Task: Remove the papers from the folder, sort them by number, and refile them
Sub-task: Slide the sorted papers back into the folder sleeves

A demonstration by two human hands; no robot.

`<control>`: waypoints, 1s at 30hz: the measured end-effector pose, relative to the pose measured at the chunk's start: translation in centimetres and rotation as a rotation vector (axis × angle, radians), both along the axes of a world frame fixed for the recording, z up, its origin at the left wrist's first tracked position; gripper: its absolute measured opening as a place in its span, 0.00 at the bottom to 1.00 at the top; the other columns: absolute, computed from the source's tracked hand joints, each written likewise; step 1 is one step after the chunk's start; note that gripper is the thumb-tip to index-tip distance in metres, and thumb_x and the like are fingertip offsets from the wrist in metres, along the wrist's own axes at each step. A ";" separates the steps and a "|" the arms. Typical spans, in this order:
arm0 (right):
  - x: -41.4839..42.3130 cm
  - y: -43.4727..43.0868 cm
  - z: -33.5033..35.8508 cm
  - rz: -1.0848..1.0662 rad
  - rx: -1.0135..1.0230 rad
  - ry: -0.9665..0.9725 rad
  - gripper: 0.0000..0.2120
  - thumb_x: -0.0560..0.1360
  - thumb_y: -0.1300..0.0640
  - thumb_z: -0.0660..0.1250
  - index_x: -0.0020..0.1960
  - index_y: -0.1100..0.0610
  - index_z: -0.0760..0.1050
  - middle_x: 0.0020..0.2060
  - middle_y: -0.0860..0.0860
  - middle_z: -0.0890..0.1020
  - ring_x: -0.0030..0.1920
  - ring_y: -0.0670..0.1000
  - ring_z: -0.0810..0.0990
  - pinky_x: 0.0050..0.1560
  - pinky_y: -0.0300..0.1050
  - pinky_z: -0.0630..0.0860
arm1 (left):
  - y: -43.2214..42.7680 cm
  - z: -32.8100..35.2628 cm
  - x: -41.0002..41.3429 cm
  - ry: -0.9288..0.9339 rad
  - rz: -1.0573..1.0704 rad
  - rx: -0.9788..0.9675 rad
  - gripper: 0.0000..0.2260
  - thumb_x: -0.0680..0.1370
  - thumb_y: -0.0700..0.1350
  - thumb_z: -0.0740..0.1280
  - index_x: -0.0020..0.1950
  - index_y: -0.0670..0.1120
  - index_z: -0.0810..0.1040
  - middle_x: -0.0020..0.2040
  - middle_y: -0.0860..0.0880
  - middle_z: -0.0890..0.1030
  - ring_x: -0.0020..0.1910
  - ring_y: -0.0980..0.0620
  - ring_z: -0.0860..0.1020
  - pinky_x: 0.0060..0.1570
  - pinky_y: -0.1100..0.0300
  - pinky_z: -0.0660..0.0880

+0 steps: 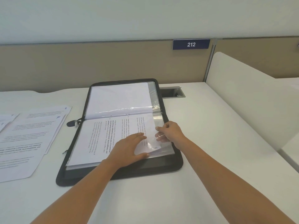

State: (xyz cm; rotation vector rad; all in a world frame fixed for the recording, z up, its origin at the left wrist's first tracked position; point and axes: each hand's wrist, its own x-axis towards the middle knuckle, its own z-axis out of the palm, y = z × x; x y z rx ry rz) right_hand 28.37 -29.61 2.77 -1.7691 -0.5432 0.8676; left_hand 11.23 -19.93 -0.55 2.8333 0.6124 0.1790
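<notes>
The left hand (129, 147) lay flat, fingers straight, steadying a sheet (100, 136) in the open folder (145, 168); just beside it, the right hand (168, 131) pinched the sleeve (159, 122) by its edge, seemingly to open it.

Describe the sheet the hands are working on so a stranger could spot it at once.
On the white desk lies an open black zip folder; its near half holds the printed sheet. The left hand rests on it while the right hand pinches the clear sleeve at its edge. Unlike the loose papers at left, it sits in plastic, text running sideways.
</notes>
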 end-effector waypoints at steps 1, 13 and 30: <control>-0.2 -0.2 0.3 0.011 0.010 0.019 0.12 0.75 0.59 0.69 0.44 0.58 0.64 0.33 0.54 0.82 0.23 0.47 0.80 0.26 0.36 0.76 | -0.1 0.1 -0.3 -0.002 0.013 0.024 0.42 0.64 0.77 0.48 0.71 0.56 0.66 0.73 0.59 0.64 0.71 0.59 0.63 0.64 0.61 0.65; -1.0 -2.7 1.0 -0.104 0.156 -0.097 0.11 0.74 0.61 0.69 0.46 0.58 0.66 0.34 0.55 0.82 0.27 0.46 0.80 0.31 0.36 0.76 | -1.0 -0.1 -3.1 -0.235 0.077 0.265 0.17 0.61 0.36 0.79 0.48 0.45 0.83 0.44 0.51 0.84 0.40 0.50 0.83 0.32 0.58 0.79; -4.8 1.2 -0.4 0.375 0.175 -0.908 0.07 0.77 0.54 0.64 0.52 0.56 0.77 0.49 0.48 0.80 0.47 0.45 0.76 0.51 0.32 0.70 | 3.6 10.1 0.6 -0.223 0.264 0.478 0.12 0.80 0.39 0.57 0.57 0.48 0.78 0.49 0.48 0.82 0.47 0.44 0.79 0.42 0.55 0.71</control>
